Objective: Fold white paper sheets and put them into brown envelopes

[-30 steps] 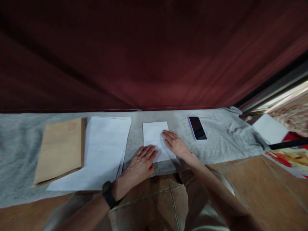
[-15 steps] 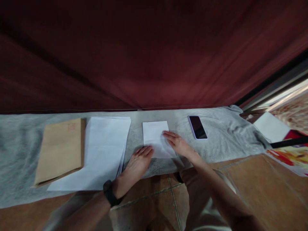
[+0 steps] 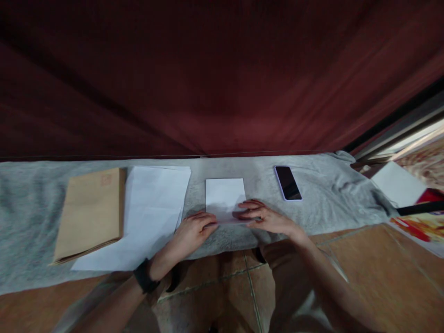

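A small white sheet lies on the grey cloth straight ahead of me. My left hand pinches its near left corner, and my right hand pinches its near right edge. The sheet's near edge looks raised off the cloth between my fingers; the view there is blurred. A black band sits on my left wrist.
A stack of larger white sheets lies left of the small sheet, and a brown envelope lies further left. A dark phone rests to the right. A maroon curtain hangs behind. Tiled floor lies below, with another white sheet far right.
Both hands slid back from lying flat on the small sheet to its near edge and closed on it. That edge has come up, so the sheet looks shorter.
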### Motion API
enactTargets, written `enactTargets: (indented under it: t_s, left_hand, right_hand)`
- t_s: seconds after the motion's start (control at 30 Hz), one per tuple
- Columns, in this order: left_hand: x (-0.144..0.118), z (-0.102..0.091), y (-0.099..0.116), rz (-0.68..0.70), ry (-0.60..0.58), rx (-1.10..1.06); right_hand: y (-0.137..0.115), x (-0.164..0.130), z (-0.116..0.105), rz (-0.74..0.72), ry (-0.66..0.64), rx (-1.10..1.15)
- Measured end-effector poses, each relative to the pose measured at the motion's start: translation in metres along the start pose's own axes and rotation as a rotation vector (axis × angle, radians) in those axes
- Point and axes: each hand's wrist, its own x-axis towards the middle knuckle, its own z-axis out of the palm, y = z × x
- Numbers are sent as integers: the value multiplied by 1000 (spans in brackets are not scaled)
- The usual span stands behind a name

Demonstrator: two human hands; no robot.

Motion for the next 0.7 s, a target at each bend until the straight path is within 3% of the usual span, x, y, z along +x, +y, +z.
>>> enactTargets:
  t_s: [0.23,0.4,0.7]
  left_hand:
    - [6,-5,-14,-244,53,-226]
    - [13,-2,-10,-394,113,-370]
    - [23,3,-9,-486,204,-211]
  right_hand:
    - [1,4,5,99,151,105]
    - [2,12,11,298,201,121]
    - [2,32,24,438,386,73]
